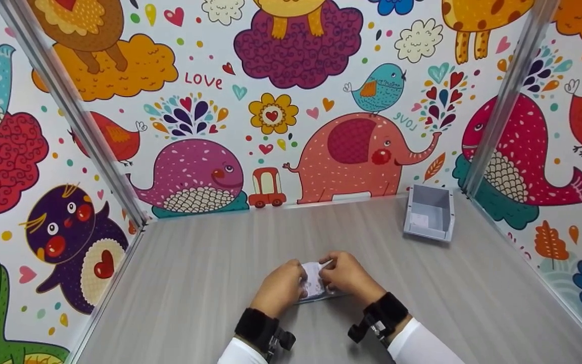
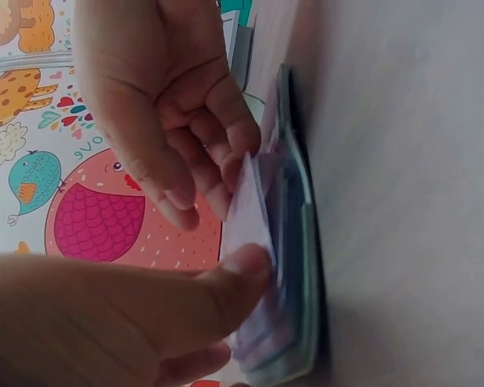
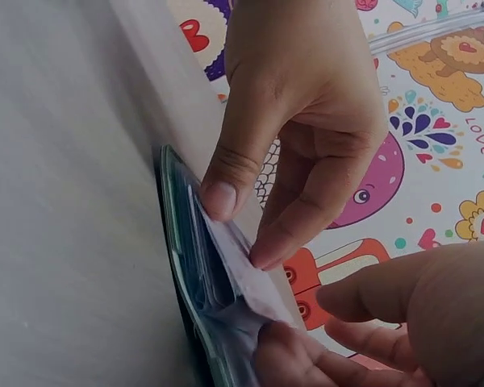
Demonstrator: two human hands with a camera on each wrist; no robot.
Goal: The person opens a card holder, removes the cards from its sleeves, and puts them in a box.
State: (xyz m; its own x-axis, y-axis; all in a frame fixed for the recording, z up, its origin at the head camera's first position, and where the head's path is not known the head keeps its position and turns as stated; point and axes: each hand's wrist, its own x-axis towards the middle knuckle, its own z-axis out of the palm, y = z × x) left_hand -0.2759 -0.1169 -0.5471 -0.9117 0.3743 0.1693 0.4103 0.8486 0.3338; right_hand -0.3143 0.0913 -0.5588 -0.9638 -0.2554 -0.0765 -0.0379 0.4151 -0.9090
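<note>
A small booklet-like holder (image 3: 171, 234) with a dark green edge and clear plastic sleeves (image 3: 218, 278) lies spread on the table. My left hand (image 1: 282, 284) pinches a pale printed card or paper (image 1: 313, 279) at the sleeves, thumb on one face and fingers behind. In the left wrist view the pale sheet (image 2: 250, 214) stands out from the sleeves at a slant. My right hand (image 1: 347, 277) is at the other end, loosely bent, with fingertips touching the sheet's edge and its thumb apart from it. Both hands hide much of the holder.
A grey open box (image 1: 429, 212) stands at the back right of the wood-grain table (image 1: 210, 273), with a small white label or paper (image 1: 419, 220) inside. Walls with cartoon prints and metal posts (image 1: 63, 96) enclose the table at the back and sides.
</note>
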